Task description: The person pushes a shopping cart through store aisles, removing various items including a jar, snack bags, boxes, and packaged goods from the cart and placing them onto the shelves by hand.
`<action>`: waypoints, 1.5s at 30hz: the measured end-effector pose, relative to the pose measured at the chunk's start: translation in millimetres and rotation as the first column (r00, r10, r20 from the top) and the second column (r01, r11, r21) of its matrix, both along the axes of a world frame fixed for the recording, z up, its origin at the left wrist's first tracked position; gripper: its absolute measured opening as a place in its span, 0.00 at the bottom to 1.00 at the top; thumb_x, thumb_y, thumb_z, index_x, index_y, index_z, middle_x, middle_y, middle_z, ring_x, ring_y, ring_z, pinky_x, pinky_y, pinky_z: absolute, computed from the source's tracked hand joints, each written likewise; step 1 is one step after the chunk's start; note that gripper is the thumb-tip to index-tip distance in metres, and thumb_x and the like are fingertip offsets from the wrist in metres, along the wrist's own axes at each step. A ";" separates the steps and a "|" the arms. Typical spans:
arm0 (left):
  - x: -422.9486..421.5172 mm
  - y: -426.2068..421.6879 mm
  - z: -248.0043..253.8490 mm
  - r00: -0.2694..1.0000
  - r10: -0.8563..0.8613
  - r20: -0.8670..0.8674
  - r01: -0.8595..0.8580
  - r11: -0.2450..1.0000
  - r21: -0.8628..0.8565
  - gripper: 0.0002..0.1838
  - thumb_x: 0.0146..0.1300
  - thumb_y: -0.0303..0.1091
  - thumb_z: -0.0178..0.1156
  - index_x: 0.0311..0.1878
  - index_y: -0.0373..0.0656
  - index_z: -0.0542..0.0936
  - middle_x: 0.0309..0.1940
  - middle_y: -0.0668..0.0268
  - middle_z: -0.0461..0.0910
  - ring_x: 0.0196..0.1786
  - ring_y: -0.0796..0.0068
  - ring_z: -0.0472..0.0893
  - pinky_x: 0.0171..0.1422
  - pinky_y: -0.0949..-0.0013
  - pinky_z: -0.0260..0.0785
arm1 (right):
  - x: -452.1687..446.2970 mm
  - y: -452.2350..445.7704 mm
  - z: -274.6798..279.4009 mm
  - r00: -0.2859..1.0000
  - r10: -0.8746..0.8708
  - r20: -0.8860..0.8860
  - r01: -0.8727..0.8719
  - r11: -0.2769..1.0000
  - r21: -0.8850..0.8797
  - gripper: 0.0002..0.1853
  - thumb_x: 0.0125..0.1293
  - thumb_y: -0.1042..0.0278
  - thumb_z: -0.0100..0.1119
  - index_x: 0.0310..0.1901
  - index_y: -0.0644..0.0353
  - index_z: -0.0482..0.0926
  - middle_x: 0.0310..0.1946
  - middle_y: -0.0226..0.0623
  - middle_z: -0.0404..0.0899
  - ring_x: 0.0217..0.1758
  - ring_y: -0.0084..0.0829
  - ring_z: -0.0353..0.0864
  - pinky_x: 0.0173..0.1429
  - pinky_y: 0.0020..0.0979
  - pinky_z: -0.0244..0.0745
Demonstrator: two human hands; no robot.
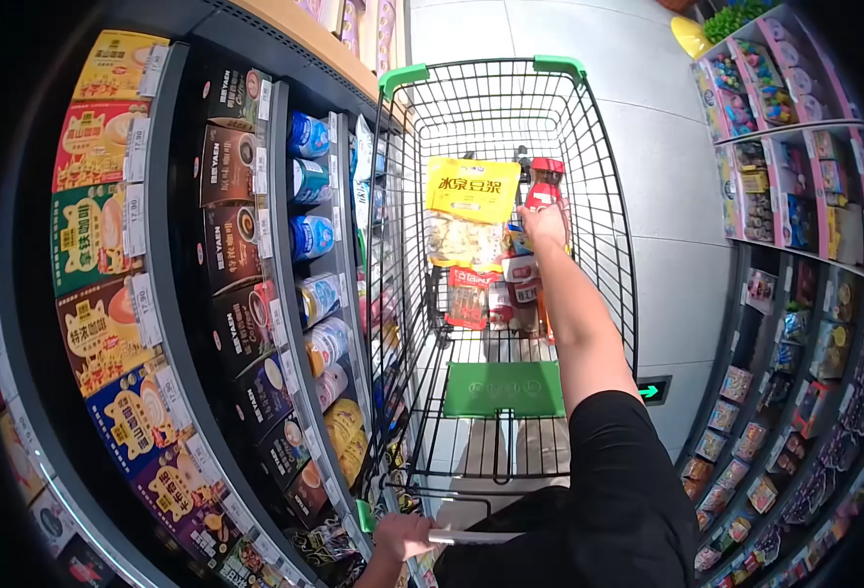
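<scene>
Container with red top [547, 169], at the far right inside the wire cart [561, 65], beneath the right grip [547, 227]; whether clasped, impossible to tell. Alongside in the cart: yellow pouch [473, 182] overlapping a clear-fronted bag [463, 245], with red packet [467, 299] nearer the handle bar [471, 537]. Left grip [403, 537] closed around that bar. Farther out, left: grey shelf [166, 118] with coffee boxes [89, 235] and blue tubs [312, 235].

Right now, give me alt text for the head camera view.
A person's right hand reaches into a shopping cart by a yellow pouch and a red item, while the left hand grips the cart's handle. Stocked shelves line the left side; a pink-edged display stands at the right.
</scene>
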State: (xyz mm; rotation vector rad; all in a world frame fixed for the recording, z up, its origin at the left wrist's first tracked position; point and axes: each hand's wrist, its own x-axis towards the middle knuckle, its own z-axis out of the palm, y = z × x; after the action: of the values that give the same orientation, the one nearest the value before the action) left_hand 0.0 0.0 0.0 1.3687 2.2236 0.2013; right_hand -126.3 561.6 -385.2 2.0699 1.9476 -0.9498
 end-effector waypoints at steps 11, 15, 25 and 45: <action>-26.8 -10.8 -25.9 0.996 -0.068 0.063 0.073 0.994 -0.083 0.13 0.52 0.53 0.77 0.27 0.61 0.84 0.21 0.74 0.79 0.25 0.69 0.85 0.31 0.61 0.74 | -12.5 3.7 62.7 0.901 -0.046 -0.432 0.066 0.997 0.031 0.56 0.46 0.39 0.86 0.64 0.77 0.71 0.56 0.61 0.86 0.58 0.55 0.88 0.66 0.48 0.82; -45.4 7.2 -21.4 0.998 -0.014 0.068 0.032 0.961 -0.274 0.16 0.51 0.58 0.79 0.34 0.59 0.90 0.30 0.70 0.89 0.34 0.61 0.90 0.40 0.54 0.83 | 22.1 -36.6 189.5 0.403 -0.182 -0.897 -0.105 0.964 -0.243 0.40 0.62 0.55 0.81 0.68 0.68 0.71 0.60 0.47 0.84 0.63 0.39 0.86 0.66 0.42 0.83; -68.6 52.1 -5.4 0.999 -0.034 -0.029 0.022 0.940 -0.340 0.23 0.55 0.58 0.76 0.47 0.53 0.92 0.43 0.61 0.91 0.48 0.52 0.91 0.54 0.50 0.83 | 116.8 -118.7 465.6 -0.127 -0.665 -0.736 -0.683 0.597 -0.421 0.52 0.63 0.36 0.70 0.80 0.66 0.66 0.68 0.54 0.82 0.65 0.51 0.89 0.68 0.55 0.88; -105.7 53.4 247.1 0.052 -0.258 0.965 -0.988 0.125 0.087 0.34 0.85 0.63 0.51 0.68 0.39 0.79 0.54 0.54 0.90 0.55 0.64 0.92 0.61 0.56 0.88 | 128.7 -351.1 649.4 -0.178 0.721 -0.669 -0.594 0.463 0.658 0.43 0.73 0.62 0.71 0.84 0.69 0.63 0.76 0.59 0.67 0.80 0.53 0.71 0.82 0.47 0.68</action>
State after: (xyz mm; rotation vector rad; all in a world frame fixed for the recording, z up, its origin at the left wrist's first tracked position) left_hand -105.7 53.4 247.1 0.0799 1.0586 2.3128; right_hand 2.5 210.4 264.2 -0.2526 2.9896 -1.8798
